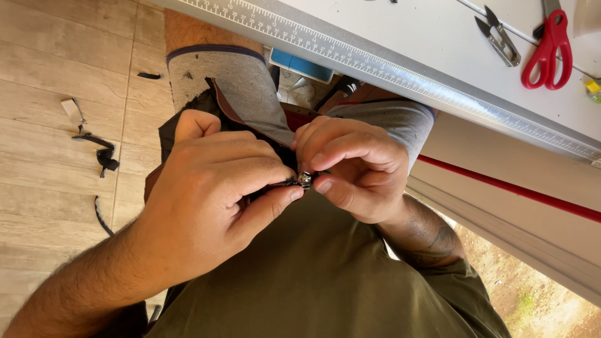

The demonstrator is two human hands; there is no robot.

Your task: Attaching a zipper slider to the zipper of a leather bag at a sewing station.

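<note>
Here, line by line:
Left hand (206,188): closed, thumb and forefinger pinching the dark zipper tape (282,184) just left of the slider.
Right hand (350,166): closed, fingertips gripping the small metal zipper slider (305,180).
Slider: between the two hands, touching both, above the olive shirt (313,275).
Dark fabric piece (188,112): bunched behind the left hand, over the knees in grey shorts (250,87).
Table (438,37): white, with a ruled metal edge (388,59); red scissors (549,53) and small thread snips (498,34) lie well apart from the hands.
Floor (50,94): dark scraps (103,153).
</note>
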